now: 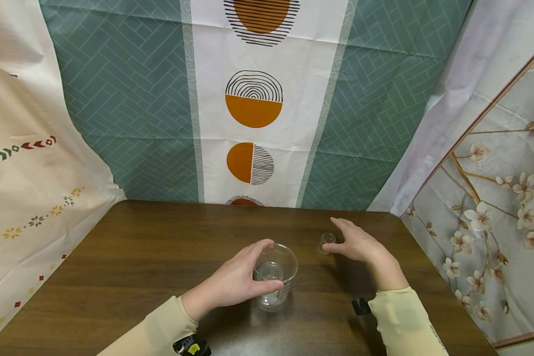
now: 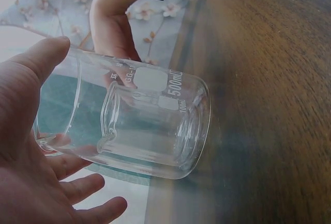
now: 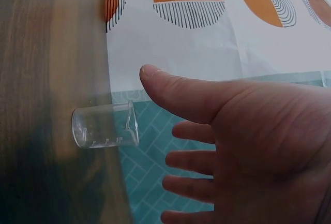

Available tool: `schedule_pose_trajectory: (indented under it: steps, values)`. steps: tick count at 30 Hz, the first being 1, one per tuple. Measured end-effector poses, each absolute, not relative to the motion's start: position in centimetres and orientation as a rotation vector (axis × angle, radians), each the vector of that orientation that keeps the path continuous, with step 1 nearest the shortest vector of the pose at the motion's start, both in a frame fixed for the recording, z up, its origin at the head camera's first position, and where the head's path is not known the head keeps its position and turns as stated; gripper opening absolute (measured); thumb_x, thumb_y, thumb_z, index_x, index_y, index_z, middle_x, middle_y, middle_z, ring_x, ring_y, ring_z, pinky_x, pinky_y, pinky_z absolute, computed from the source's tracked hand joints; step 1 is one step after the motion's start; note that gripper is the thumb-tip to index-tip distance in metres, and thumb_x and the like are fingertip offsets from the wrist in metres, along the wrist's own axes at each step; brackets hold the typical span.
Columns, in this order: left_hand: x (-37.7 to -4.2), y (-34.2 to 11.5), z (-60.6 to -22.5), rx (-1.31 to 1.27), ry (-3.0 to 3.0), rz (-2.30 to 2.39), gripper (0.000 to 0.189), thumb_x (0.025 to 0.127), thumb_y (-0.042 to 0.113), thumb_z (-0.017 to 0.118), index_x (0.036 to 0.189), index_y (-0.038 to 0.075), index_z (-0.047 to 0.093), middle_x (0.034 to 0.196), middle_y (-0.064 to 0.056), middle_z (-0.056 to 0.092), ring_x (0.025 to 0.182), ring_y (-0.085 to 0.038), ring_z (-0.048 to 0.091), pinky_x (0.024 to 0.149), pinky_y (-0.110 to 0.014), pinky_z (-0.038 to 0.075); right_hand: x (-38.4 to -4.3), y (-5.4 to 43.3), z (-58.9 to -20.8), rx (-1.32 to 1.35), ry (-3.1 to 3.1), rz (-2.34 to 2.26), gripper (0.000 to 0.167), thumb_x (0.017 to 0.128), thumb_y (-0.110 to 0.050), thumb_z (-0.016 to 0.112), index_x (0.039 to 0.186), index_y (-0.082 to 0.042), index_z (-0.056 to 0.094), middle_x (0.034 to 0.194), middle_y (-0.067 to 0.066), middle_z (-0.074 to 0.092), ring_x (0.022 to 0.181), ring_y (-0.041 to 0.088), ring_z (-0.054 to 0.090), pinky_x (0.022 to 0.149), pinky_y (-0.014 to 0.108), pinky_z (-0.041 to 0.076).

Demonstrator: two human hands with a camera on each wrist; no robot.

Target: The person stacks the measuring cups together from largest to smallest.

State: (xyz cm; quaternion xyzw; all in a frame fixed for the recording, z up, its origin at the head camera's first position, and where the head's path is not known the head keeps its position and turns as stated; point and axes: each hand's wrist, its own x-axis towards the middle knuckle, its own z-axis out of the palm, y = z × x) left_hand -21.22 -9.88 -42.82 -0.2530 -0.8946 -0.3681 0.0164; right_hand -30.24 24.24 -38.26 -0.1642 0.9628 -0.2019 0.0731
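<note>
A large glass beaker [image 1: 273, 296] marked 500mL stands upright on the wooden table, with a smaller beaker [image 2: 145, 125] marked 100mL inside it. My left hand [image 1: 231, 282] holds the large beaker near its rim, thumb on the near side and index finger on the far side. The other left fingers are spread past the glass in the left wrist view. To the right, a small glass beaker [image 3: 103, 125] stands on the table. My right hand [image 1: 356, 242] is beside and above it, thumb and fingers spread, with a gap between them and the glass in the right wrist view.
The brown wooden table [image 1: 138, 262] has its far edge against a hanging green and white cloth [image 1: 138, 99] printed with orange circles. Patterned cloths hang along the left [image 1: 40, 198] and the right [image 1: 480, 237].
</note>
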Motion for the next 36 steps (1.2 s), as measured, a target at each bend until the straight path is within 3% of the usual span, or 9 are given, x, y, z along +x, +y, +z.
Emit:
schedule_pose_trajectory:
  steps: [8, 15, 23, 36]
  values:
    - [-21.3, -9.9, -42.9, -0.792, -2.774, -1.144, 0.091, 0.093, 0.071, 0.078, 0.16, 0.02, 0.046, 0.158, 0.001, 0.056, 0.139, -0.022, 0.056, 0.111, -0.056, 0.051, -30.4, 24.3, -38.6, -0.494, 2.897, -0.581, 0.089, 0.101, -0.041, 0.081, 0.163, 0.01, 0.042, 0.169, 0.038, 0.033, 0.157, 0.056, 0.032, 0.121, 0.072, 0.034]
    - [-21.3, -9.9, -42.9, -0.797, -2.774, -1.167, 0.092, 0.093, 0.07, 0.079, 0.161, 0.018, 0.046, 0.159, -0.004, 0.057, 0.14, -0.026, 0.056, 0.111, -0.057, 0.05, -30.7, 24.4, -39.0, -0.478, 2.897, -0.565, 0.084, 0.101, -0.041, 0.081, 0.16, 0.007, 0.047, 0.168, 0.036, 0.036, 0.155, 0.055, 0.036, 0.119, 0.071, 0.036]
    - [-21.2, -9.8, -42.7, -0.786, -2.779, -1.152, 0.09, 0.093, 0.069, 0.079, 0.16, 0.02, 0.046, 0.158, 0.001, 0.057, 0.14, -0.022, 0.056, 0.111, -0.056, 0.05, -30.8, 24.4, -39.5, -0.464, 2.905, -0.562, 0.076, 0.102, -0.04, 0.08, 0.155, 0.005, 0.053, 0.163, 0.033, 0.045, 0.15, 0.053, 0.044, 0.116, 0.069, 0.041]
    - [-21.2, -9.8, -42.8, -0.797, -2.763, -1.176, 0.091, 0.093, 0.067, 0.081, 0.161, 0.017, 0.046, 0.157, -0.002, 0.058, 0.14, -0.028, 0.057, 0.111, -0.058, 0.05, -30.9, 24.1, -39.7, -0.408, 2.913, -0.518, 0.062, 0.104, -0.04, 0.078, 0.148, -0.001, 0.061, 0.153, 0.031, 0.055, 0.139, 0.05, 0.057, 0.108, 0.068, 0.047]
